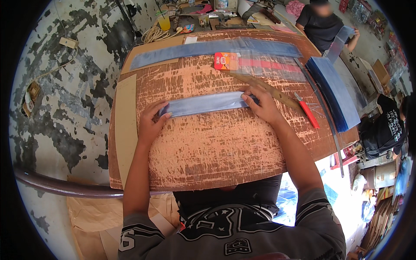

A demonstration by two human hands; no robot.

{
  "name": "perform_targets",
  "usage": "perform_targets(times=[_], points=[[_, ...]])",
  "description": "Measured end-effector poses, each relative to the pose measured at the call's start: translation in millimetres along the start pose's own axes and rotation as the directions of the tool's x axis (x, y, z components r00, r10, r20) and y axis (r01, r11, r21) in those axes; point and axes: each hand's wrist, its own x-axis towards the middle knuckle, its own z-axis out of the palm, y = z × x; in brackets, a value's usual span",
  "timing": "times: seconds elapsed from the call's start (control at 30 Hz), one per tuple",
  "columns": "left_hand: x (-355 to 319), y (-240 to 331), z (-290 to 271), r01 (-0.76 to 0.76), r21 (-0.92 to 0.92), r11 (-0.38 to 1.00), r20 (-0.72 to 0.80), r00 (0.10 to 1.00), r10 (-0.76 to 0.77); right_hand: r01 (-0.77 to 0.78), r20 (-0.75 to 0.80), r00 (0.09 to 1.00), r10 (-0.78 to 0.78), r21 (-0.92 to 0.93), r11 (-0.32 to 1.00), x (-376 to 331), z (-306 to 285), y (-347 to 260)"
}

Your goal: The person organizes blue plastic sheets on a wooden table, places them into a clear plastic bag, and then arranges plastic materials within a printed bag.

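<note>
A folded strip of clear bluish plastic film point(206, 104) lies across the middle of the worn brown board point(208, 151). Its left end is gripped between the thumb and fingers of my left hand point(151, 121). At the other end, my right hand point(261, 105) pinches the film near the corner, fingers curled over it. Beyond the strip lies a longer bluish film length point(182, 52), partly under clear film with a red band and a small red-and-yellow printed card point(226, 61). A red-handled cutting tool point(308, 113) rests to the right of my right hand.
A thick stack of blue plastic sheets point(334, 95) sits at the board's right edge, beside a long thin metal strip point(323, 102). A flat wooden ruler-like piece point(277, 93) lies diagonally. Cardboard point(125, 130) lines the left side. Another person point(323, 26) holds film at the far right.
</note>
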Motion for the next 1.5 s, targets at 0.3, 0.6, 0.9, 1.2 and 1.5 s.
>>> perform_targets(times=[0.3,0.6,0.9,1.2,1.5], points=[[0,3,2,0.008,0.051,0.999,-0.006,1.0,-0.008,0.095,-0.091,0.989,-0.114,-0.19,0.977,1,-1,2],[0,1,1,-0.015,0.087,0.996,0.009,1.0,0.014,0.109,-0.148,0.975,-0.163,-0.32,0.941,0,0,-2],[-3,-1,3,0.082,0.123,0.989,0.018,0.996,-0.084,0.081,-0.12,0.985,-0.121,-0.293,0.953,-1,-2,0],[-5,5,3,0.156,0.174,0.972,-0.037,0.988,-0.152,0.104,-0.024,0.992,-0.125,-0.417,0.903,-3,4,0],[-4,-11,10,0.173,0.054,0.983,-0.104,0.98,-0.167,0.046,-0.082,0.993,-0.08,-0.35,0.935,-4,1,8]])
